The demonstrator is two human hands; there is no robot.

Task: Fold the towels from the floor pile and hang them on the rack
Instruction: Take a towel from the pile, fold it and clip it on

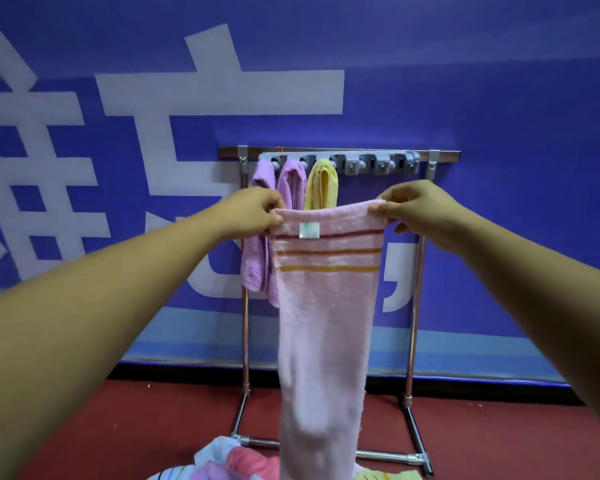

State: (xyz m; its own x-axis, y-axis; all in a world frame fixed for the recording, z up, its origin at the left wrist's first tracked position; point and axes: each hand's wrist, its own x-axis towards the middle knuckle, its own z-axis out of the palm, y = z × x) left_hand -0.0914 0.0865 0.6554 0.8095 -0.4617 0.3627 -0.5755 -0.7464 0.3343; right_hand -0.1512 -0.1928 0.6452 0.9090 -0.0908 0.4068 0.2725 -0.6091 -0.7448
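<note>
head | forward, slightly down | near rack (340, 154)

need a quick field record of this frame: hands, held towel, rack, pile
left hand: pinches the top left corner of the pink towel
right hand: pinches its top right corner
pink towel: hangs full length in front of the rack, stripes and a label near the top edge
on rack: purple towel at the left end, second purple towel, yellow towel
hooks: those right of the yellow towel hold nothing
pile: mixed colours, on the red floor below the pink towel
</note>
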